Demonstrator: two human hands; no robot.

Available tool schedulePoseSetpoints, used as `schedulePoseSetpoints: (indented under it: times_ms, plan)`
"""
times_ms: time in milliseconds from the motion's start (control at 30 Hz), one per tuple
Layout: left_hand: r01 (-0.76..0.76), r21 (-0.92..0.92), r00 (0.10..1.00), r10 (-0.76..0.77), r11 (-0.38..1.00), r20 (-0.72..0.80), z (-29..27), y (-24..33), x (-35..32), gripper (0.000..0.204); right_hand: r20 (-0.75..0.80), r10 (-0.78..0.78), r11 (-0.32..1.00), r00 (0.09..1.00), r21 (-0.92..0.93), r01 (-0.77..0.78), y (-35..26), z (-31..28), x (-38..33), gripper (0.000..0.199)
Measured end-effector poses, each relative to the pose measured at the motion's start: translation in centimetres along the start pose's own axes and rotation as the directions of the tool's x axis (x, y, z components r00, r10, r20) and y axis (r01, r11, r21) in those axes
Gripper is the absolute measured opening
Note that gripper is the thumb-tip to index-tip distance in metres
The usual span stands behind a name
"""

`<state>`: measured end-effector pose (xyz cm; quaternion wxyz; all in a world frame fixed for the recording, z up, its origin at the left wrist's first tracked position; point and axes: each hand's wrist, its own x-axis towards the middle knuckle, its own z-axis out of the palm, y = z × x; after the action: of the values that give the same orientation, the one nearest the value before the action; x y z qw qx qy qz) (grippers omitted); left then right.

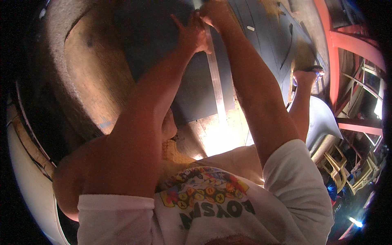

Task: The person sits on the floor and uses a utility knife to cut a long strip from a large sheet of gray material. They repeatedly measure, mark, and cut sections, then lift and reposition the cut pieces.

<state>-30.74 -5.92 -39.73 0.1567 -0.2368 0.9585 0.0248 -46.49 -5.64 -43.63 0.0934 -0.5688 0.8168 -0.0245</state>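
A long metal ruler (214, 77) lies over a dark grey sheet (163, 85), running from the top edge toward me. My left hand (193, 36) rests flat on the sheet and the ruler. Its fingers are spread, and the thumb lies across the ruler. Beside it, at the ruler's far end, my right hand (215, 15) is closed with the fingertips bent down. What it pinches, if anything, is hidden. Right of my right forearm, dark lines cross the sheet, and a small white piece like chalk (250, 28) lies there.
Under the sheet is a worn wooden board (96, 69). A foot in a sandal (309, 76) stands at the right edge of the work. Farther right rise red metal beams (332, 53), with pale plastic chairs (337, 165) below. Bright light glares on the wood near my body.
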Motion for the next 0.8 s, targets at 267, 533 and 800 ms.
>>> schedulePoseSetpoints:
  times_ms: [267, 533, 800]
  plan:
    - [-0.021, -0.079, 1.0, 0.019, 0.997, -0.022, 0.2, -0.2, -0.1, 0.133, 0.053, 0.099, 0.993, 0.994, 0.067, -0.102, -1.2, -1.4, -4.0, 0.028]
    - [-0.034, -0.041, 0.999, 0.032, 0.999, -0.044, 0.9, -0.2, 0.0, 0.142, 0.115, 0.246, 0.933, 0.963, 0.242, -0.267, -2.8, -2.0, -7.3, 0.038]
    - [-0.007, -0.082, 0.999, 0.012, 0.997, 0.051, -1.0, -0.1, -0.5, 0.13, 0.099, 0.169, 0.964, 0.981, 0.19, -0.186, -3.6, -2.1, -11.5, 0.046]
